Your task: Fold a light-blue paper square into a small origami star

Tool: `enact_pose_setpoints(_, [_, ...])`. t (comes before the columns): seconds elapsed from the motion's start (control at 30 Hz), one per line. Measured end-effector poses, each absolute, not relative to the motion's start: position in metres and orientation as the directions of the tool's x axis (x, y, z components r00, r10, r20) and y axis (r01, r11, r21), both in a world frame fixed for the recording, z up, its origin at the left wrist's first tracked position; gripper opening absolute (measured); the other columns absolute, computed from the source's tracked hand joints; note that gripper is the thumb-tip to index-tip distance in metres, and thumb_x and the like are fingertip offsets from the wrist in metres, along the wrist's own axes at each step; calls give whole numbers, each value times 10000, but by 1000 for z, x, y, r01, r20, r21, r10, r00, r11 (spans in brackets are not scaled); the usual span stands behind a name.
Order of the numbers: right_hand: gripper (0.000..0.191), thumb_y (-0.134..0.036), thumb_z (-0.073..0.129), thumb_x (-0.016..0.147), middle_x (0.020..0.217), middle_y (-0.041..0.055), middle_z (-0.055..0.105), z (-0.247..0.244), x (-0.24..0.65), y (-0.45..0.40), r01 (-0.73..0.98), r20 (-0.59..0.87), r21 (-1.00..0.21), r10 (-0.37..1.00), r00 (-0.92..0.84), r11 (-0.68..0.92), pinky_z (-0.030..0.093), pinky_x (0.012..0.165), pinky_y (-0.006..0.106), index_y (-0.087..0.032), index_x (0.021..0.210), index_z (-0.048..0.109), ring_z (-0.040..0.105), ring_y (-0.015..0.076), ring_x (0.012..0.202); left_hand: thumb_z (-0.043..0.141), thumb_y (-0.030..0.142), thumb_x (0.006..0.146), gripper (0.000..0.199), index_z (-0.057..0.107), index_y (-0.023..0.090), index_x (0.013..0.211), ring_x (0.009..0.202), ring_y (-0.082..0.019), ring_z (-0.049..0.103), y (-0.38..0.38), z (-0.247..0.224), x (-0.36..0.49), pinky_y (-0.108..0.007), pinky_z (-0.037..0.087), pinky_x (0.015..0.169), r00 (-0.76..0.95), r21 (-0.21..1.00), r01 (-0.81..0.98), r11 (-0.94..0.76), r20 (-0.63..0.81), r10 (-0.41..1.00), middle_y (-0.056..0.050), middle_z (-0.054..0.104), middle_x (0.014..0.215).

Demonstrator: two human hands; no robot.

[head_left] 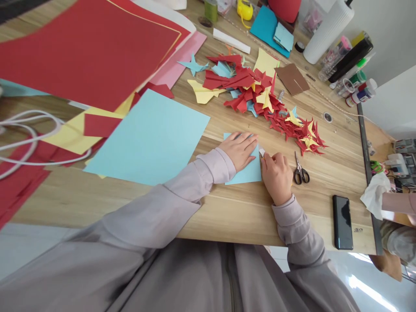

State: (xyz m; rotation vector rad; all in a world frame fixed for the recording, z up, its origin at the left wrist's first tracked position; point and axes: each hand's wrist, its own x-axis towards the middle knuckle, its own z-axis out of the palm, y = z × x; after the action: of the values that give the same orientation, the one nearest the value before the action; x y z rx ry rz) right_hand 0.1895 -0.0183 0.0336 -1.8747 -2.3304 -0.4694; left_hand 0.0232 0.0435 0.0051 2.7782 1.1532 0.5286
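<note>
My left hand lies flat on a small light-blue sheet of paper, fingers stretched out and pressing it to the table. Closed around a craft knife is my right hand, just beyond the sheet's right edge. Only the tip of the craft knife shows, touching or very near that edge; the handle is mostly hidden in the fist. Black-handled scissors lie right of my right hand. A larger light-blue sheet rests to the left of my left hand.
Folded red, yellow and blue paper pieces are heaped behind my hands. Large red sheets and a white cable occupy the left. A phone lies near the front right edge. Bottles stand at the back right.
</note>
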Motion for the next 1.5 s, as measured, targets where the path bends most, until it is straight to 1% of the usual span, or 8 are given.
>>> enact_pose_setpoints(0.3, [277, -326, 416, 957, 822, 81, 538, 35, 187, -13, 973, 257, 166, 945, -202, 163, 258, 583, 287, -194, 1002, 655, 448, 185, 742, 408, 345, 922, 482, 485, 88, 1322, 1297, -323, 380, 44, -1, 23, -475, 299, 1050, 642, 219, 657, -721, 338, 688, -147, 456, 1421])
enact_pose_setpoints(0.53, [301, -341, 392, 967, 850, 80, 543, 36, 186, -11, 974, 220, 170, 958, -184, 149, 231, 580, 293, -198, 1017, 651, 448, 183, 761, 435, 339, 908, 488, 481, 87, 1323, 1287, -325, 376, 45, -4, 23, -490, 310, 1041, 640, 234, 654, -719, 336, 691, -152, 450, 1422])
enact_pose_setpoints(0.8, [333, -356, 359, 976, 874, 87, 542, 34, 189, -6, 977, 205, 154, 962, -178, 148, 229, 598, 311, -199, 1026, 648, 455, 196, 786, 436, 334, 909, 492, 480, 71, 1323, 1282, -327, 380, 45, -3, 23, -481, 302, 1044, 643, 228, 654, -722, 335, 688, -146, 453, 1422])
enact_pose_setpoints(0.97, [302, -332, 394, 967, 882, 94, 548, 35, 188, 0, 980, 205, 142, 964, -168, 140, 236, 603, 308, -191, 1051, 648, 460, 204, 805, 452, 335, 903, 494, 483, 79, 1325, 1292, -324, 372, 45, -3, 24, -475, 285, 1056, 639, 238, 657, -716, 329, 696, -142, 455, 1423])
enact_pose_setpoints(1.1, [290, -320, 408, 962, 873, 90, 563, 32, 190, 2, 982, 247, 131, 954, -168, 139, 261, 612, 308, -202, 1057, 655, 469, 205, 806, 453, 347, 904, 513, 473, 61, 1329, 1304, -327, 357, 46, -2, 23, -466, 286, 1069, 637, 268, 647, -714, 324, 699, -151, 454, 1420])
enact_pose_setpoints(1.23, [290, -303, 417, 957, 870, 83, 581, 30, 201, -8, 989, 341, 99, 931, -135, 107, 310, 648, 304, -206, 1106, 646, 484, 194, 801, 430, 383, 913, 548, 460, 20, 1322, 1305, -341, 355, 47, 0, 22, -466, 311, 1059, 572, 308, 684, -661, 337, 748, -209, 424, 1420])
enact_pose_setpoints(1.37, [303, -297, 412, 956, 929, 88, 600, 31, 226, -28, 998, 457, 64, 889, -24, -6, 346, 676, 305, -208, 1151, 626, 502, 192, 833, 469, 403, 888, 570, 470, 9, 1301, 1284, -382, 359, 47, 5, 20, -515, 324, 1024, 440, 347, 772, -532, 314, 842, -245, 412, 1407])
enact_pose_setpoints(1.5, [304, -301, 417, 951, 935, 93, 614, 26, 262, -47, 982, 502, 124, 863, 64, -145, 346, 681, 312, -207, 1139, 637, 490, 197, 810, 597, 519, 786, 702, 500, 7, 1257, 1290, -425, 330, 46, 11, 20, -551, 291, 1020, 340, 362, 832, -420, 266, 902, -280, 386, 1404])
